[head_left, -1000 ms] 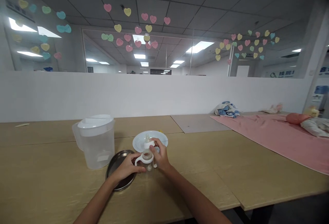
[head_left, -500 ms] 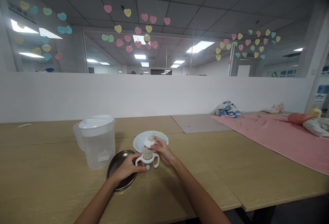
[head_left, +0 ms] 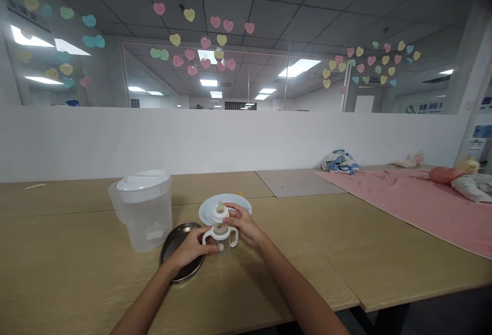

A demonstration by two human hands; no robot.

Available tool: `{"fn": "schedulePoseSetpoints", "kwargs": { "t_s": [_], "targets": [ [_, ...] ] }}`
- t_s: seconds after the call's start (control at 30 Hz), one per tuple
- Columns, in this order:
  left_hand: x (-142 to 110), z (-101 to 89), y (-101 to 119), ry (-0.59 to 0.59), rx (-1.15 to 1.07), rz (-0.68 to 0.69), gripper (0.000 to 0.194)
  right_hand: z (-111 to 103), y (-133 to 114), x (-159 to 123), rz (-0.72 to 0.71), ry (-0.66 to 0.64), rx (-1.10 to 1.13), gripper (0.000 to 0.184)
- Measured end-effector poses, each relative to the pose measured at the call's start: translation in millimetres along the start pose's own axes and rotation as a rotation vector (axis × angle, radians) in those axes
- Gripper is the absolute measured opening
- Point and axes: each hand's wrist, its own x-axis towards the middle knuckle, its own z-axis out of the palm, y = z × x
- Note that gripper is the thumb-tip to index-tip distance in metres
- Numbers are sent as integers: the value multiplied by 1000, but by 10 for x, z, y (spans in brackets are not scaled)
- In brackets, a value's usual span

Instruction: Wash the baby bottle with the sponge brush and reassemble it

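A small baby bottle with white handles stands upright on the wooden table, its white nipple cap on top. My left hand grips the bottle's lower body and left handle. My right hand has its fingers closed round the nipple cap at the bottle's neck. Just left of the bottle lies a round metal tray, partly under my left hand. A white plate sits right behind the bottle.
A clear plastic pitcher with a white lid stands left of the tray. A pink cloth covers the table's right side, with a doll and bundled cloths at the back. A white partition runs behind the table.
My right hand had lifted the nipple cap off and tilted it above the plate; now the cap sits upright on the bottle's neck again. My left hand has stayed on the bottle.
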Motion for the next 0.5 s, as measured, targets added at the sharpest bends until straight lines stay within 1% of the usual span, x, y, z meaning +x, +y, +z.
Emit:
{"fn": "schedulePoseSetpoints", "kwargs": {
  "t_s": [0.1,0.2,0.3,0.4,0.5],
  "targets": [
    [-8,8,23,-5,-18,4,59,-19,-36,6,-25,20,51,48],
    [-22,18,65,1,-16,-5,61,-76,-81,34,-94,99,79,40],
    [-27,21,79,-2,-17,-12,61,-128,-108,56,-116,158,87,34],
    [-21,18,64,-6,-22,1,61,-140,-99,57,-84,143,131,34],
    [-15,15,50,-1,-3,0,61,-134,-68,54,-46,101,204,41]
  ]
}}
